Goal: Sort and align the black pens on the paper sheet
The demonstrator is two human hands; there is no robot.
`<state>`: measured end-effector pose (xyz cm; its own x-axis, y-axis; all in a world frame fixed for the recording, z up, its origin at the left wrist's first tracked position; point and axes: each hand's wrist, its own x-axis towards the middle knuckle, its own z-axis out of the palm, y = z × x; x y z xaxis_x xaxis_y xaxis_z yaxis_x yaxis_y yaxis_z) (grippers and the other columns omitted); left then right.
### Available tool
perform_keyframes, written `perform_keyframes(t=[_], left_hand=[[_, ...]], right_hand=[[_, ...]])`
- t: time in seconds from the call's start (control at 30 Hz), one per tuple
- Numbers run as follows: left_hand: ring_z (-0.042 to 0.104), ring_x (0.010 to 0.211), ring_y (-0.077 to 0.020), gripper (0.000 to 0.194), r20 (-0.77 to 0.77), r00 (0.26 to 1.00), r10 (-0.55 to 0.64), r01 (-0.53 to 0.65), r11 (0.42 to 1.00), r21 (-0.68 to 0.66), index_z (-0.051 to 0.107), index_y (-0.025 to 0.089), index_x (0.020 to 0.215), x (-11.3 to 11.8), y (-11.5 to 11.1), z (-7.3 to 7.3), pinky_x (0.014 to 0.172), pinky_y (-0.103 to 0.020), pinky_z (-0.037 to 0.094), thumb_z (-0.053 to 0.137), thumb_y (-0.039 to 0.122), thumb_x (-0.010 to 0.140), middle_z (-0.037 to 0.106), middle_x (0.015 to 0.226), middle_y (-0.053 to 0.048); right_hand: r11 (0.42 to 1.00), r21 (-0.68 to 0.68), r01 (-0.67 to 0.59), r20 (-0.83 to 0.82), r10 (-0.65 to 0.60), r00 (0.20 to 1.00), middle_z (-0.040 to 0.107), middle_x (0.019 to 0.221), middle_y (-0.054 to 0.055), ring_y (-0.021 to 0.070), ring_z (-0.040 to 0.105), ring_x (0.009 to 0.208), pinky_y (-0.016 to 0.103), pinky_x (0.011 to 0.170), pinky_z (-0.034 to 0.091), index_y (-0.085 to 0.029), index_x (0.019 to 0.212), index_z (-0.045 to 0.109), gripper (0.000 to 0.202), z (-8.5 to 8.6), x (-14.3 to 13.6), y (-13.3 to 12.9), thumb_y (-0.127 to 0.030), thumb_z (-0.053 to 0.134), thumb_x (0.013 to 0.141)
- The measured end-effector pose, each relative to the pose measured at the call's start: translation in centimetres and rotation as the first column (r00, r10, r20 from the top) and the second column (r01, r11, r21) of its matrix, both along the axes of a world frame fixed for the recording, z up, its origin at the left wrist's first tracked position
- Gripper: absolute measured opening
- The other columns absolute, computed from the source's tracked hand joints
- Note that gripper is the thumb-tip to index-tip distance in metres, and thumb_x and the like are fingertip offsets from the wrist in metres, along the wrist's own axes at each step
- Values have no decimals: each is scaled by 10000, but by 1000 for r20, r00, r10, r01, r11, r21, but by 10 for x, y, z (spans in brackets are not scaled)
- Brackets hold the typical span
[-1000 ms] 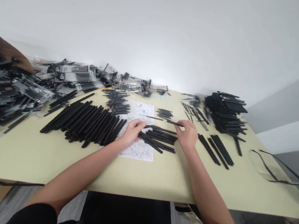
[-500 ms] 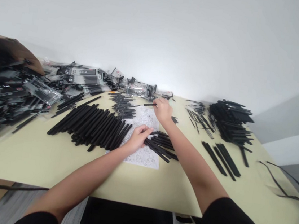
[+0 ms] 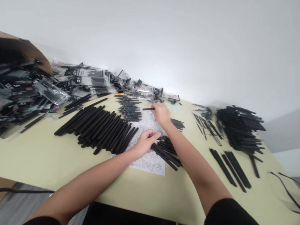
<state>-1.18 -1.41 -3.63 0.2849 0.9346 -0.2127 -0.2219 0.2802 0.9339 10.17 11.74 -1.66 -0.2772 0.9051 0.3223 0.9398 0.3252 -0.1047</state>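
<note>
My left hand (image 3: 145, 143) is closed on a black rod (image 3: 161, 138), fingers pinched round one end. Under and beside it, several more black rods (image 3: 166, 160) lie fanned out on a white patterned sheet (image 3: 150, 166). Farther from me, my right hand (image 3: 161, 113) pinches a thin black stick (image 3: 147, 109) that points left. Just left of that stick is a stack of thin black sticks (image 3: 130, 112), and a smaller stack (image 3: 177, 124) lies to the right of the sheet. A large row of thick black rods (image 3: 101, 128) lies left of my left hand.
Clear packets with black contents (image 3: 91, 79) are heaped at the back left, by an open brown box (image 3: 38, 55). On the right are a tall pile of black rods (image 3: 238, 129), loose thin pieces (image 3: 207, 125), a few flat black strips (image 3: 232, 170) and a pair of glasses (image 3: 290, 192).
The whole scene has shifted right in view as the camera turned. Relative to the table, my right hand has moved slightly left with its stick. My left hand keeps its hold.
</note>
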Motion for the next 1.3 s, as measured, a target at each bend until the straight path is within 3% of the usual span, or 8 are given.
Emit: perform_keyframes(t=[0.23,0.63,1.0,1.3], left_hand=[[313,352,-47,422,5,1000,7,-7,1000,-12,480,200,689,0,0,1,289,-164,191,716,548,723,383,520,87],[315,319,-59,379,12,1000,5,-6,1000,6,482,205,687,2,2,-2,272,-174,194,687,516,752,371,468,93],[286,323,-49,422,44,999,13,-13,1000,8,450,206,673,2,2,-1,261,-167,178,703,539,732,343,489,98],[281,323,-51,398,42,999,19,-18,1000,-11,465,203,680,2,0,3,277,-167,169,707,513,742,339,476,97]], right_hand=[[1000,-28,-12,29,12,999,656,1043,55,222,524,1010,314,706,394,-237,989,639,106,-3,1,-1,-233,575,904],[998,-25,56,29,-55,998,673,1062,53,223,548,1014,301,701,401,-237,985,642,114,-1,38,-6,-214,575,897],[999,14,-35,-17,35,999,671,1076,51,220,555,1010,305,724,414,-239,1026,648,137,8,8,-5,-266,578,911],[999,-24,-37,8,37,999,672,1068,36,219,561,1008,309,716,418,-248,1011,650,125,3,-2,-2,-266,591,903]])
